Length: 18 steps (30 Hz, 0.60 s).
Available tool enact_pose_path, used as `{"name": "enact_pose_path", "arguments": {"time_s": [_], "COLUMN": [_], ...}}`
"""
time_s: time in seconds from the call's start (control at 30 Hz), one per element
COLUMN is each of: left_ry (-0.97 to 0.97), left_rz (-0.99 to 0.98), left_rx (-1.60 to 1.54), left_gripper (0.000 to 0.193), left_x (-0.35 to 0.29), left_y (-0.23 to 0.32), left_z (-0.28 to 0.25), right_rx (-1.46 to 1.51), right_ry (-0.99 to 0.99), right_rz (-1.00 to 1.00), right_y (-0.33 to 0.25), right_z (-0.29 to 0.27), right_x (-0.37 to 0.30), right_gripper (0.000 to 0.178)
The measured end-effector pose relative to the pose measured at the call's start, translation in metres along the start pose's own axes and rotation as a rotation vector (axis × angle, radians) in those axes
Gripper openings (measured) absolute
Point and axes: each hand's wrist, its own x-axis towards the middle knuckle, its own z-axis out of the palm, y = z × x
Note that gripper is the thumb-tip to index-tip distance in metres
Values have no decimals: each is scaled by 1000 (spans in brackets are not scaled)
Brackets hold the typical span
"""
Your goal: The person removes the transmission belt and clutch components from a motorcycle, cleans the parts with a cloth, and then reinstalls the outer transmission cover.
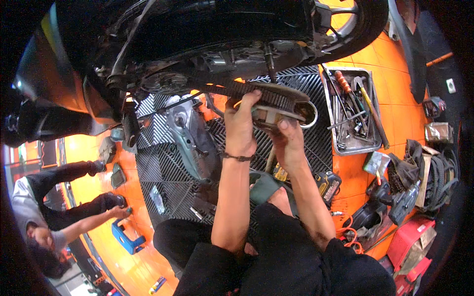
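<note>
Both my hands hold a round scooter clutch and pulley assembly [291, 93] in front of the engine. A black toothed drive belt [232, 89] sits around it and runs left toward the engine casing [217, 59]. My left hand [240, 121] grips the near left side, its thumb up by the belt. With its fingers partly hidden underneath, my right hand [289, 140] holds the lower right side. A shiny metal rim [312, 116] shows at the assembly's right edge. Just above it, a shaft [269, 64] sticks out of the engine.
A metal tray [360, 148] of hand tools lies to the right. A grey engine cover [190, 138] rests on the black ribbed mat [316, 143]. Near my right forearm is a yellow-black power tool [327, 186]. Another person [39, 217] is at left, beside a blue stool [127, 239].
</note>
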Motion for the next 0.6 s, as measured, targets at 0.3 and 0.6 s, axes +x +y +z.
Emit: {"name": "enact_pose_path", "arguments": {"time_s": [0.3,0.6], "left_ry": [-66,-90], "left_rz": [-32,3], "left_rx": [-85,-120], "left_gripper": [24,34], "left_x": [11,8], "left_y": [-9,-8], "left_z": [-2,1], "right_rx": [-349,-636], "right_ry": [99,73], "right_rz": [-89,-47], "right_y": [-18,-50], "right_z": [3,24], "right_x": [2,12], "right_gripper": [84,83]}}
